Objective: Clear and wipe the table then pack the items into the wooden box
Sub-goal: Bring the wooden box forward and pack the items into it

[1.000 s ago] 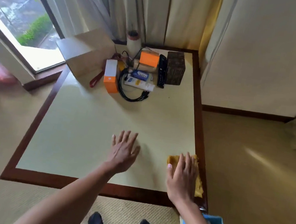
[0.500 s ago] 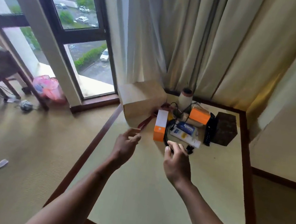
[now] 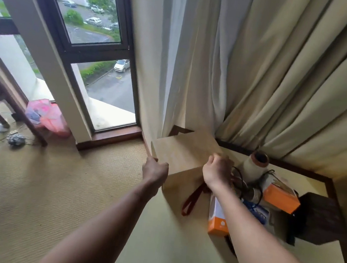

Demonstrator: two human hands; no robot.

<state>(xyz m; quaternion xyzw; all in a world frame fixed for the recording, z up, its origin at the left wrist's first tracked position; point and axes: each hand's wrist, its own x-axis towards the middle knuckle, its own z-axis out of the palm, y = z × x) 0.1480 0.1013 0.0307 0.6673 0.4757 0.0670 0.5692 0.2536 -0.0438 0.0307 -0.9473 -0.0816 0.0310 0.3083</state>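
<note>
Both our hands are on the wooden box [image 3: 185, 153], which sits at the bench's [image 3: 172, 255] far left corner against the curtain [image 3: 201, 56]. Our left hand [image 3: 155, 170] curls its fingers around the box's near left corner; our right hand [image 3: 216, 169] clasps its right edge. From the box, the loose items lie right: an orange carton [image 3: 217, 216], a thread spool [image 3: 254, 167]. We cannot see inside the box.
</note>
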